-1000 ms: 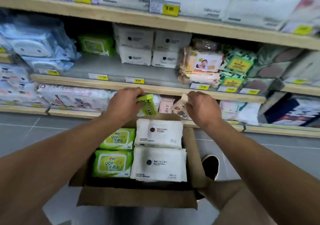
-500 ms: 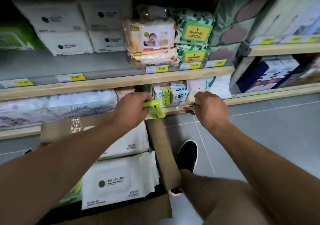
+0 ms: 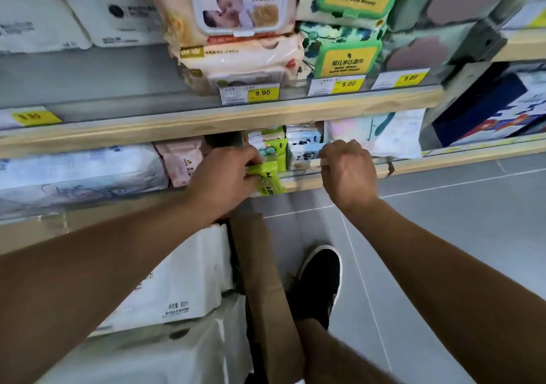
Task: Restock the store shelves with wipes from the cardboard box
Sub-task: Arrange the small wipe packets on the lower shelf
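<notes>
My left hand (image 3: 224, 177) grips a small lime-green wipes pack (image 3: 267, 178) at the front edge of the bottom shelf (image 3: 407, 163). My right hand (image 3: 348, 171) holds a small pale pack (image 3: 320, 162), mostly hidden by its curled fingers, just in front of the small blue-and-white packs (image 3: 304, 144) standing on that shelf. The cardboard box (image 3: 260, 265) sits on the floor below my left arm, with large white wipes packs (image 3: 189, 286) in it.
Small green-and-white packs (image 3: 267, 144) and a pink pack (image 3: 180, 162) stand on the bottom shelf. The shelf above holds baby-wipes packs (image 3: 236, 5), green-lidded packs (image 3: 348, 55) and price tags (image 3: 261, 92). My black shoe (image 3: 319, 277) rests on the grey tiled floor right of the box.
Both hands have moved forward from above the box to the bottom shelf, each carrying its small pack. The view has closed in on the shelves.
</notes>
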The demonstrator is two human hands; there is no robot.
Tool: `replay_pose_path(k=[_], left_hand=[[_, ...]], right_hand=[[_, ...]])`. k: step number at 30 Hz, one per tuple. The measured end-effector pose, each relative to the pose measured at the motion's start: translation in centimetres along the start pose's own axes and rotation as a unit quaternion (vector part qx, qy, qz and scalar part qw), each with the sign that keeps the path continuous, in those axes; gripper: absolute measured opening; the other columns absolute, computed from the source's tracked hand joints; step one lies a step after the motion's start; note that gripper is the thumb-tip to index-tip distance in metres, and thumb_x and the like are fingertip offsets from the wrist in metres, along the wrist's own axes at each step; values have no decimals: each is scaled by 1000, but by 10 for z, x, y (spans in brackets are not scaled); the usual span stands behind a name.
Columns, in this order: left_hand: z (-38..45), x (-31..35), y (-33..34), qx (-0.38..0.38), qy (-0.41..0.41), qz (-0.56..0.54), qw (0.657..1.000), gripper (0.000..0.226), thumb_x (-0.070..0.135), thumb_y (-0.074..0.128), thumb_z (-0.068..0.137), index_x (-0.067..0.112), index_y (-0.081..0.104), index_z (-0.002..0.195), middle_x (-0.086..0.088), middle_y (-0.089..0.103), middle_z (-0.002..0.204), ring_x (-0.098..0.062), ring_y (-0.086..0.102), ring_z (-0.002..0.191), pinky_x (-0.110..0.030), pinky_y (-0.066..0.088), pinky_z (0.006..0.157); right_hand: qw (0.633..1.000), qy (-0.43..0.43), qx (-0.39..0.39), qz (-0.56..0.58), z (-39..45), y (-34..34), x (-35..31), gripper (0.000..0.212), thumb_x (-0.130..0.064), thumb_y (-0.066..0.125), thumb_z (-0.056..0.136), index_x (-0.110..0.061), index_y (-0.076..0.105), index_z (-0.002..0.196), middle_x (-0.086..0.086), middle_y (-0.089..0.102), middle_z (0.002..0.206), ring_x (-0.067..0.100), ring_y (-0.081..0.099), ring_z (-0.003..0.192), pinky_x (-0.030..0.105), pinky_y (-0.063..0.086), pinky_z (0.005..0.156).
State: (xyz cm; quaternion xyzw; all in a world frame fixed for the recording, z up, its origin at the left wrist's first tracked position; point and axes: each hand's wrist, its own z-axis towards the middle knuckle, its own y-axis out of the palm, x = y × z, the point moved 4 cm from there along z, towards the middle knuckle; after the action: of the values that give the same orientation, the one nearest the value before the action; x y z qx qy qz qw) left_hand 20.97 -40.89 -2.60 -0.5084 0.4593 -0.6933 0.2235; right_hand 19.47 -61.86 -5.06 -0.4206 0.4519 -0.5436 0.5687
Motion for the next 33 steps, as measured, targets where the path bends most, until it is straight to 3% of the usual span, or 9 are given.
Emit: replay_pose_path(k=[4, 16, 19, 23, 28, 33], left_hand=[[20, -22, 12, 8, -17, -13, 1000, 26, 15, 71, 74, 20, 69, 99, -1, 72, 98, -21, 65, 90, -33, 50, 75], [27, -46, 22, 65, -36, -31, 997, 20, 12, 71, 75, 14, 69, 95, -3, 72, 92, -19, 65, 84, -22, 40, 70], [31, -42, 21, 81, -36, -18, 996, 20, 14, 71, 76, 14, 69, 95, -2, 72, 93, -20, 65, 85, -22, 38, 71], [37, -31, 27, 105, -34, -15, 994, 21, 15, 69, 77, 15, 68, 98, -4, 72, 96, -25, 65, 90, -33, 49, 78], [47, -19, 51, 74, -40, 43, 996, 23, 19, 66, 82, 16, 65, 105, -8, 69, 103, -29, 62, 97, -43, 52, 78], [56, -18, 68, 62, -44, 93, 993, 23, 17, 66, 81, 16, 64, 104, -10, 67, 100, -33, 62, 94, -42, 53, 74]], right_hand=[[1000, -13, 4, -12, 19, 27, 4, 18, 3, 68, 66, -8, 69, 79, 14, 68, 79, 35, 60, 73, 34, 47, 66], [1000, -13, -14, 15, 28, 75, -7, 21, 6, 65, 64, -9, 64, 79, 13, 66, 81, 38, 58, 83, 37, 44, 70], [1000, -5, -12, 28, 25, 71, -4, 22, -2, 65, 70, -11, 67, 90, 12, 67, 90, 38, 57, 91, 39, 43, 74], [999, 0, -15, 48, 19, 64, 5, 38, -12, 65, 76, -14, 63, 114, 12, 61, 112, 38, 51, 105, 42, 42, 86], [997, 2, 9, 78, 11, 60, 12, 28, -19, 60, 84, -15, 65, 112, 10, 60, 112, 37, 52, 102, 42, 41, 89], [993, 24, 40, 112, 9, 60, 13, 35, -17, 65, 80, -14, 62, 115, 11, 59, 115, 36, 53, 102, 42, 43, 88]])
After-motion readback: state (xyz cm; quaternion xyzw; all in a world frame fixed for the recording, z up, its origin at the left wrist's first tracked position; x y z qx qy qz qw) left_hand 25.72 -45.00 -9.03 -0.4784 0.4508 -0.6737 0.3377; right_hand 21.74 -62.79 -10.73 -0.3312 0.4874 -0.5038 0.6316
